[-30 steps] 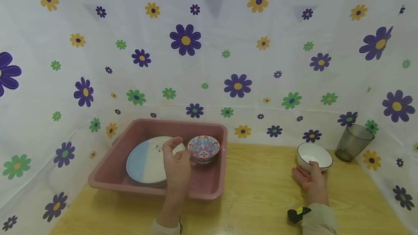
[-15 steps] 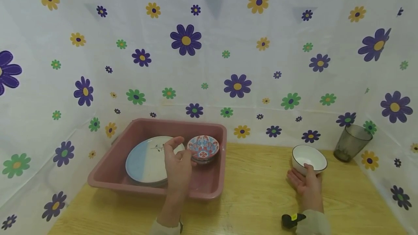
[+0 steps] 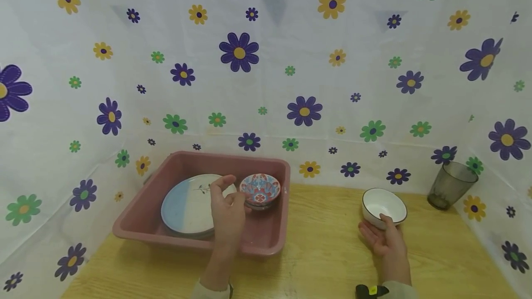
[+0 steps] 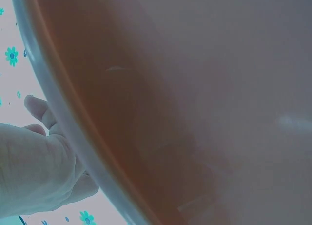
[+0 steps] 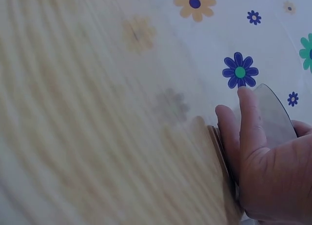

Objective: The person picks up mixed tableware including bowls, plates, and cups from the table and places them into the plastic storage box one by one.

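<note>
My right hand (image 3: pixel 388 243) holds a white bowl (image 3: pixel 383 201) with a dark rim, thumb over the near edge and fingers beneath and beside it. In the right wrist view the bowl (image 5: pixel 278 108) shows behind the fingers, close to the table. Over the pink tub (image 3: pixel 287 206), my left hand (image 3: pixel 228 216) hangs with loosely curled fingers and nothing visible in it. Beneath it a blue-and-white plate (image 3: pixel 174 206) lies in the tub, partly covered by the hand. A patterned red-and-blue bowl (image 3: pixel 261 190) sits on another bowl at the tub's right side.
At the back right corner of the wooden table (image 3: pixel 324 253) a tinted grey glass (image 3: pixel 450 186) leans. A flower-printed white sheet (image 3: pixel 266 82) encloses the back and sides. The tub's wall (image 4: pixel 73 112) fills most of the left wrist view.
My right hand has moved left and a little nearer to me with the white bowl. The left hand has stayed over the tub.
</note>
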Motion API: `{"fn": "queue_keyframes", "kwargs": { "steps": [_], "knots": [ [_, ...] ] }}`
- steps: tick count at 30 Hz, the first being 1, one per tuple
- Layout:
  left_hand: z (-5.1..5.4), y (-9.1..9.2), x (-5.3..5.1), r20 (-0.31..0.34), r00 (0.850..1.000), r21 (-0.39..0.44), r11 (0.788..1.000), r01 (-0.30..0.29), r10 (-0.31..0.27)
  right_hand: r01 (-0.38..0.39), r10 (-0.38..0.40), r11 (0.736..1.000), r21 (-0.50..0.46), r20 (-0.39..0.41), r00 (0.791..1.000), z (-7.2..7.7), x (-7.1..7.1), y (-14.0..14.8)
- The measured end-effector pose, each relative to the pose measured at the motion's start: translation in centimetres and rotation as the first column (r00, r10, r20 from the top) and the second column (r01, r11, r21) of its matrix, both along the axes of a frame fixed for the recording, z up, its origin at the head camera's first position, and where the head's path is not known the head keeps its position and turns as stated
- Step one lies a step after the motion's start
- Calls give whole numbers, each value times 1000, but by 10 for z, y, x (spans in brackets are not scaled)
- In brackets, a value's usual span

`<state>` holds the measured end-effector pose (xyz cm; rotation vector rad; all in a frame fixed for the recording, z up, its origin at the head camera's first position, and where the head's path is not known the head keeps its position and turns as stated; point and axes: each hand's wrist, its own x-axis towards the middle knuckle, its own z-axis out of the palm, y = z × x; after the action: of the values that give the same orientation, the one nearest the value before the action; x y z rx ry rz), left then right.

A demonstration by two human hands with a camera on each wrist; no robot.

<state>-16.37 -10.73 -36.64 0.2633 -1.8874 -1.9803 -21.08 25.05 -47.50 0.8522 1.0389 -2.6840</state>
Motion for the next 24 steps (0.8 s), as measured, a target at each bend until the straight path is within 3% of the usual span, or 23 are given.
{"fn": "queue_keyframes", "kwargs": {
  "steps": [7, 17, 24],
  "knots": [
    [0, 2, 2, 21, 1000, -9, 1000, 3, -2, -12, 11, 1000, -25, -42, 999, -2, 5, -7],
    [-7, 6, 2, 36, 997, -22, 997, 69, -68, -61, 66, 996, 69, -65, 996, -2, 6, -23],
    [-8, 10, 1, 41, 994, -42, 994, 103, -101, -69, 65, 997, -43, -87, 994, 1, 8, -26]
  ]
}}
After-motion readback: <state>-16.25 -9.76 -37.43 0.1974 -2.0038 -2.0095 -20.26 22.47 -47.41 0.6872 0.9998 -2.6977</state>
